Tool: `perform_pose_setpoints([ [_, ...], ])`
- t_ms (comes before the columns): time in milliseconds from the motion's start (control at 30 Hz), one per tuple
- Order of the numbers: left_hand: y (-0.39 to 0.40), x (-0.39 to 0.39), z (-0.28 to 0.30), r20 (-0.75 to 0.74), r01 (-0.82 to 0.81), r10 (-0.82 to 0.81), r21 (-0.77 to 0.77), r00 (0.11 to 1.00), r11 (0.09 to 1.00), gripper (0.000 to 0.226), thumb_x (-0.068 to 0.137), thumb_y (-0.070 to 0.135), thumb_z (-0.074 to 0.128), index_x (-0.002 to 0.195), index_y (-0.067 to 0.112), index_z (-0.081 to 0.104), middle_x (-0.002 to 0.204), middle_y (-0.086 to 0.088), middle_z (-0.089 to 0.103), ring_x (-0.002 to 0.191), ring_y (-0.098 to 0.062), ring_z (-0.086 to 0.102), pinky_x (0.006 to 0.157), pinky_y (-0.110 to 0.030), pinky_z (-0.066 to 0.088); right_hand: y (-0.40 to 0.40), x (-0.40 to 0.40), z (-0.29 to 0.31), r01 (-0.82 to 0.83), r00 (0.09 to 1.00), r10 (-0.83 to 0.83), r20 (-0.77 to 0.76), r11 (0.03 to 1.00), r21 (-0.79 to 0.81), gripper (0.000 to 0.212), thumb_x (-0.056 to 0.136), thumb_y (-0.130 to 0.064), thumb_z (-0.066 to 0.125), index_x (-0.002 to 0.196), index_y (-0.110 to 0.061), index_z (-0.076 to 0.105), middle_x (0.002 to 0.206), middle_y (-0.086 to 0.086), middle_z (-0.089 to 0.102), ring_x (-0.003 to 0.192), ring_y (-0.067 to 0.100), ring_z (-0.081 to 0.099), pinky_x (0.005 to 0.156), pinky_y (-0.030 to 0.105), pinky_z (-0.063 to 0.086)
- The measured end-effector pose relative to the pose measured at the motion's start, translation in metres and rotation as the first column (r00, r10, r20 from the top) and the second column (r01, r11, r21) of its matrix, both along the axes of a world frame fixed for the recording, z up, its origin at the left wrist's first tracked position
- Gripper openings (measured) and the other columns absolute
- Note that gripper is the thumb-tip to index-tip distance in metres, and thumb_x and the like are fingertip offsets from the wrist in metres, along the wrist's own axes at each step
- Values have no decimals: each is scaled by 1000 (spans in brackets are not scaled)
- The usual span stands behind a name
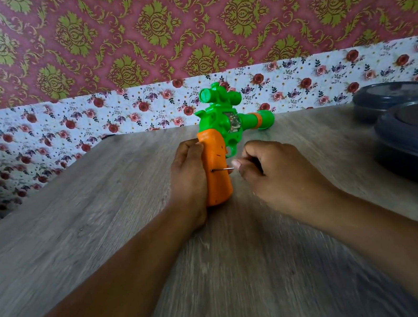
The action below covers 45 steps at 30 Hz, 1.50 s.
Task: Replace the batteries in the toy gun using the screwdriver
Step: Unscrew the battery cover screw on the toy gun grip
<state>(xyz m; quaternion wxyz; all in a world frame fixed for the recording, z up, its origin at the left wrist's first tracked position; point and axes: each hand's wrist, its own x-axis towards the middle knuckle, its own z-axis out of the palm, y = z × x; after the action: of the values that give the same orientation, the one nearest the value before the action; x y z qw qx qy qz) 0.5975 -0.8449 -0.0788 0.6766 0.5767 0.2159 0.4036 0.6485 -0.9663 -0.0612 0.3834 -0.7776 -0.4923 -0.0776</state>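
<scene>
Two hands (pixel 236 178), one toy gun (pixel 221 134)

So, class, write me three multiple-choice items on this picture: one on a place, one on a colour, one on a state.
1. Where does the screwdriver tip touch?
A. the green barrel
B. the orange grip
C. the table

2. What colour is the toy gun's scope?
A. green
B. orange
C. grey

3. What is the left hand doing?
A. lying flat on the table
B. gripping the gun's handle
C. holding a lid

Answers:
1 B, the metal shaft meets the side of the orange grip.
2 A, the scope on top matches the green body.
3 B, its fingers curl round the grip while the right hand holds the screwdriver.
</scene>
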Motion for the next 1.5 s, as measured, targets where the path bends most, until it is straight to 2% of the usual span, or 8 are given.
perform_pose_setpoints([
  [233,2,0,-2,-33,5,-3,50,999,999,19,98,25,39,98,18,56,86,-8,63,68,-16,62,60,-27,52,0,-1,1,-92,960,138,-243,977,192,16,85,-12,64,74,-18,54,61,-4,62,59,5,59,57,14,43],
  [333,0,-1,0,-11,27,-26,60,1000,998,19,99,22,37,101,14,53,70,-1,63,47,-5,60,45,-18,48,2,-2,-1,-63,972,97,-213,985,160,21,90,-32,53,75,-18,51,63,0,64,66,14,60,70,27,47],
  [467,2,1,-2,6,38,-38,13,999,999,18,98,24,38,101,16,54,84,-10,63,51,-12,63,59,-30,53,0,-2,1,38,997,-37,-67,999,14,41,93,-47,33,77,-15,51,71,8,64,66,26,59,69,44,49],
  [667,4,2,-3,14,47,-47,7,999,999,17,98,23,38,96,16,53,76,-6,62,49,-13,63,55,-27,49,0,0,3,-63,991,75,-110,992,110,14,89,-20,57,78,-17,50,62,-4,59,61,15,58,65,34,48],
  [833,5,2,-4,-10,49,-49,42,999,998,21,98,25,37,105,13,53,83,-9,61,49,-7,63,48,-22,51,1,-2,1,-118,946,159,-282,981,156,11,92,-20,53,82,-14,51,68,2,66,46,-1,51,53,22,36],
  [1067,4,2,-4,1,36,-36,22,999,999,18,99,24,37,95,17,54,80,-8,61,53,-11,62,46,-22,50,1,0,-2,-13,999,15,-47,1000,25,28,95,-36,42,77,-15,50,68,9,64,58,21,54,65,44,49],
  [1300,5,2,-5,-26,5,-4,43,1000,999,21,97,24,38,82,21,53,80,-7,57,71,-22,56,63,-29,47,-3,-2,4,-117,987,128,-101,987,107,12,87,-11,59,83,-19,51,68,-1,64,70,15,63,70,30,48],
  [1500,2,-1,-3,-32,14,-13,49,999,999,20,98,22,37,86,18,52,80,-7,57,55,-10,60,47,-22,47,0,-1,-4,-109,978,128,-168,987,119,11,93,-21,50,83,-17,50,72,-1,65,72,14,61,71,26,45],
])
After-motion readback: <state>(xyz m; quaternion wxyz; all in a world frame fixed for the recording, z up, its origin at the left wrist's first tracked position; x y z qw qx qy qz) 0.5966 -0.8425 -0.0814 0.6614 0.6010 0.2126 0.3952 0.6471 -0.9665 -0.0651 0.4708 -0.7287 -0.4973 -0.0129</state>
